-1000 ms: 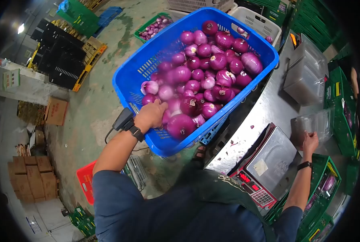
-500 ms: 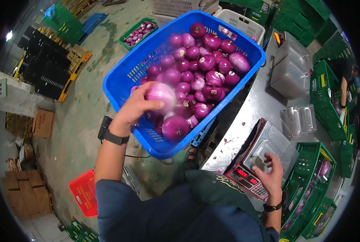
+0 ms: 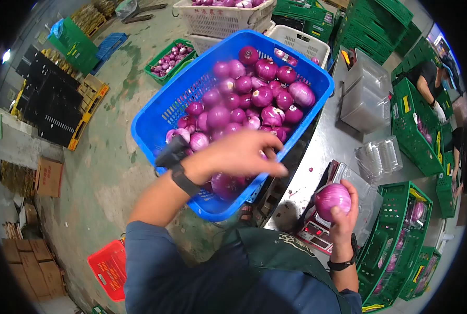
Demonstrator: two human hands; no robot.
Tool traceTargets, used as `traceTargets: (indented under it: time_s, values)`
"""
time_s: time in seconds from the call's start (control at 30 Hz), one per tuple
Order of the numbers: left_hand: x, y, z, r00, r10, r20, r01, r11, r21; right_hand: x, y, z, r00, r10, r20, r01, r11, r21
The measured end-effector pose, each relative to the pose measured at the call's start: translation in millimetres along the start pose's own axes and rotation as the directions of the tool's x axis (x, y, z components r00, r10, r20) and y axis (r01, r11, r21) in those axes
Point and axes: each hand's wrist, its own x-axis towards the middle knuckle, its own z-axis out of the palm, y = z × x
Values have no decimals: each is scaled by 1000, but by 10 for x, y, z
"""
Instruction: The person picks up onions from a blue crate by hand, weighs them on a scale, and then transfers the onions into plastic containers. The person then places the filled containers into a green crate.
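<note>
In my right hand (image 3: 343, 214) is a large red onion (image 3: 332, 201), held above the digital scale (image 3: 315, 230), whose red display is partly visible. My left hand (image 3: 249, 152) reaches across the near right rim of a big blue basket (image 3: 144, 137), its thumb and fingers apart. It appears to hold nothing. Many loose red onions (image 3: 262, 97) fill the basket, several of them hidden behind my left hand and forearm. A clear plastic tray (image 3: 354, 180) rests on the scale.
Stacked clear plastic containers (image 3: 367, 99) and clear clamshells (image 3: 378, 159) are on the metal table (image 3: 317, 146). Green crates (image 3: 396, 246) of packed onions line the right. A person (image 3: 427, 83) works at far right. A red basket (image 3: 108, 269) sits on the floor.
The onion has passed from my left hand to my right, which has closed around it. My left hand has swung rightward across the basket and spread its fingers. The view has shifted slightly.
</note>
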Motion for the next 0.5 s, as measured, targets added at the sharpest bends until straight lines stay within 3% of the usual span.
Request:
traceTargets:
  time_s: [0.1, 0.13, 0.17, 0.23, 0.3, 0.37, 0.43, 0.5]
  values:
    - [11, -304, -450, 907, -142, -397, 195, 976, 95, -152, 196, -231, 991, 98, -95, -95, 995, 36]
    - [-53, -161, -456, 888, -257, -381, 292, 956, 37, -176, 237, -238, 985, 107, -136, -104, 994, 30]
    - [-56, -243, -368, 952, -158, -262, 161, 987, -12, -185, 270, -228, 988, 86, -131, -92, 995, -34]
    - [22, -281, 9, 996, -73, 59, 85, 966, -245, -146, 176, -21, 992, 56, -115, -76, 982, -173]
    - [67, 45, 352, 970, -114, 216, 172, 947, -272, -24, 4, 254, 998, -9, -63, -10, 957, -289]
    - [242, -88, 664, 927, -83, 365, 274, 815, -511, 126, -189, 502, 994, -93, 50, 105, 915, -388]
    - [303, -101, 832, 974, 62, 217, 96, 758, -645, 317, -354, 644, 865, -414, 283, 492, 589, -641]
    - [262, -93, 759, 974, 102, 201, 90, 642, -762, 337, -394, 731, 858, -457, 235, 489, 582, -650]
